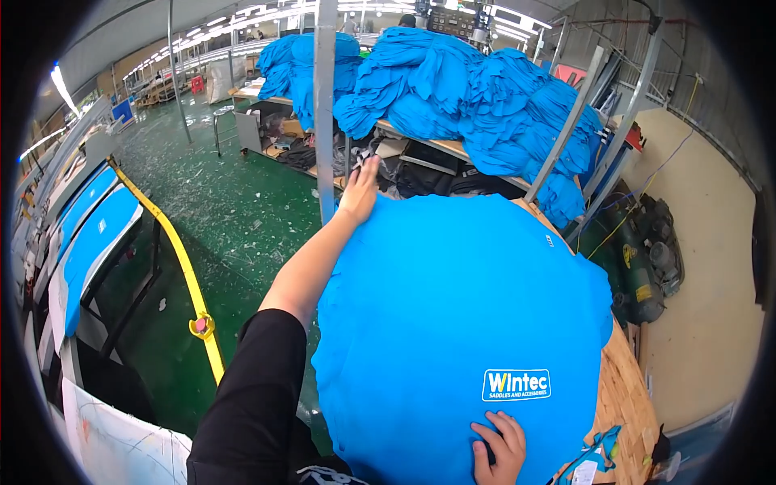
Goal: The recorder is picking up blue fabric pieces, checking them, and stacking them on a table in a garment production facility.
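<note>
A wide stack of bright blue fabric pieces (461, 291) with wavy edges lies on a wooden table (627, 388) before me. Its top piece carries a printed logo (516, 385) in white and yellow, plus a small white print (549, 240) near the far right edge. My left hand (361, 191) is stretched out at the stack's far left corner, beside a metal post; its fingers are straight and its thumb is hidden. Just below the logo, my right hand (501, 447) rests on the top piece with its fingers spread. Neither hand visibly grips anything.
Large heaps of blue fabric (448, 85) fill a bench beyond a metal post (325, 109). At left are blue pieces on a rack (100, 227) and a yellow rail (182, 254). Scraps with a tag (585, 471) lie at the table's near right. Machinery (642, 267) stands right.
</note>
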`<state>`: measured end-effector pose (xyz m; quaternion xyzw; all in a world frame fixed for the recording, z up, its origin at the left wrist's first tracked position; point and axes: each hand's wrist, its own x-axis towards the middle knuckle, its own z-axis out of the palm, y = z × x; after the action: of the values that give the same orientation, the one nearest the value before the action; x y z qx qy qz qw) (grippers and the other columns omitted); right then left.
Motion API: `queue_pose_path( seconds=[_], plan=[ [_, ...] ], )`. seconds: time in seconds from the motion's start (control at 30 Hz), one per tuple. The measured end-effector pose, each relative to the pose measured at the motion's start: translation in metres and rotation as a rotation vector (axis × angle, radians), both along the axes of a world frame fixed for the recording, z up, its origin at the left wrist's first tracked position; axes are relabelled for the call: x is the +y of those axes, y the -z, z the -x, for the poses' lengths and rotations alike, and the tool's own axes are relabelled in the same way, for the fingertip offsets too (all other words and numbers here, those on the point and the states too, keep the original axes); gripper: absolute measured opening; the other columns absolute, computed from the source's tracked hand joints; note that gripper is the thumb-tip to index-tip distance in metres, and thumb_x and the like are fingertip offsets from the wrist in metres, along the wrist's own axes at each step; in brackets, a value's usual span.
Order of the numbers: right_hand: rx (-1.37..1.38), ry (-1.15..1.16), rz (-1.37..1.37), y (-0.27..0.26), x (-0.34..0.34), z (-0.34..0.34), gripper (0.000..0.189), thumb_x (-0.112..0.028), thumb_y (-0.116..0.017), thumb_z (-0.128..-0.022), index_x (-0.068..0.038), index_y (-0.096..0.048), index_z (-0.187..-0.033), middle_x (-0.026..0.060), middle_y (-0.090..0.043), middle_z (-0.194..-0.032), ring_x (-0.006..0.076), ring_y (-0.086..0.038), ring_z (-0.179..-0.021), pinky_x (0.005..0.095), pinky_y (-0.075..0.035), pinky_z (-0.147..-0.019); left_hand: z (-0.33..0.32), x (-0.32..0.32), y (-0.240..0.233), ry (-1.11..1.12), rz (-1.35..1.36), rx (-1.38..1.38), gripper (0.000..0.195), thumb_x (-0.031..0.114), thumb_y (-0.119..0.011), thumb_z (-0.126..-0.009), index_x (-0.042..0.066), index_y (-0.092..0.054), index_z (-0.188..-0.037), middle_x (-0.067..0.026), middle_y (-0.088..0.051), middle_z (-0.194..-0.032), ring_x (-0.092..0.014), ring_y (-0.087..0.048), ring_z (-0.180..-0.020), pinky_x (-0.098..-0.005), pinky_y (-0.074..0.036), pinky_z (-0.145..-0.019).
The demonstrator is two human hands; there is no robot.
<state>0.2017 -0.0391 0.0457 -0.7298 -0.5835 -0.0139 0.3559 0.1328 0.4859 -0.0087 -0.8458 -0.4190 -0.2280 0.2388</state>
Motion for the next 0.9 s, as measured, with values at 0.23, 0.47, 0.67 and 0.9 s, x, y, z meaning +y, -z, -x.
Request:
queue_pose_path(
  seconds=[0.23,0.47,0.67,0.9],
  plan=[
    [-0.008,-0.004,0.108,0.009,-0.002,0.005,0.023,-0.015,-0.057,-0.072,-0.008,-0.06,-0.094,0.013,-0.05,-0.11,0.0336,-0.045,-0.104,0.0422,-0.033,-0.09,0.045,-0.122,-0.032,0.454,0.018,-0.529,0.039,0.008,-0.051,-0.073,0.0,-0.045,-0.111,-0.022,-0.028,-0.13,-0.037,-0.025,-0.121,-0.0472,-0.023,-0.098],
    [-0.178,-0.13,0.36,0.003,-0.008,0.044,0.041,-0.027,-0.056,-0.077,-0.014,-0.05,-0.116,0.018,-0.034,-0.128,0.0392,-0.029,-0.118,0.0527,-0.02,-0.096,0.218,-0.348,0.169,-0.195,0.251,-1.021,0.037,0.01,-0.052,-0.077,-0.001,-0.045,-0.111,-0.0174,-0.042,-0.121,-0.033,-0.038,-0.112,-0.0371,-0.03,-0.092],
    [-0.344,-0.513,0.415,0.006,-0.009,0.09,0.041,-0.033,-0.054,-0.077,-0.023,-0.05,-0.117,0.0135,-0.028,-0.134,0.0383,-0.021,-0.123,0.0575,-0.013,-0.096,0.272,-0.424,0.279,-0.573,1.513,-0.409,0.051,0.044,-0.043,-0.081,0.007,-0.047,-0.116,-0.0134,-0.051,-0.115,-0.028,-0.047,-0.109,-0.0593,-0.006,-0.097],
    [-0.155,-1.026,0.572,0.021,-0.02,0.11,0.041,-0.035,-0.049,-0.082,-0.02,-0.045,-0.121,0.0113,-0.044,-0.122,0.026,-0.038,-0.116,0.0503,-0.013,-0.1,0.266,-0.428,0.291,-0.309,1.467,-0.017,0.041,0.042,-0.043,-0.082,0.011,-0.055,-0.105,-0.0125,-0.058,-0.102,-0.025,-0.05,-0.104,-0.0515,-0.017,-0.097]
  ],
)
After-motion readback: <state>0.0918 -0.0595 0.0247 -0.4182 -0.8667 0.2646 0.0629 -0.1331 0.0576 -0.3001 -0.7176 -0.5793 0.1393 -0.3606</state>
